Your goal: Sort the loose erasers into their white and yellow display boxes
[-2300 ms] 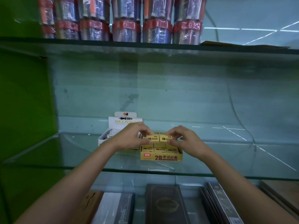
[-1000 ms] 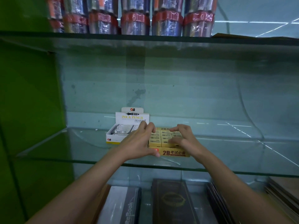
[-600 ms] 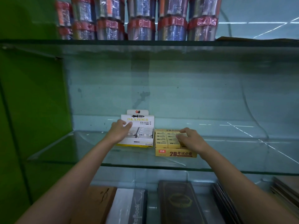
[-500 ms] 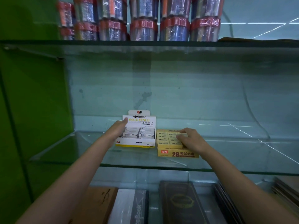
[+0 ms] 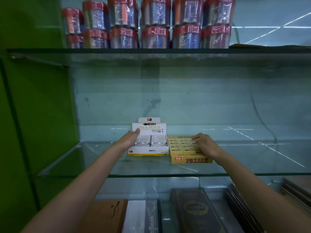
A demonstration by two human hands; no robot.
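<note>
The white display box (image 5: 148, 149) and the yellow display box (image 5: 191, 157) are set touching, near the glass shelf's (image 5: 252, 158) front edge. The white box's left wall is touched by the left hand (image 5: 129, 140), fingers straight, probably squaring it. Yellow 2B erasers (image 5: 180, 145), neatly packed, are pressed by the right hand (image 5: 204, 142), fingers loosely curved, nothing clasped.
</note>
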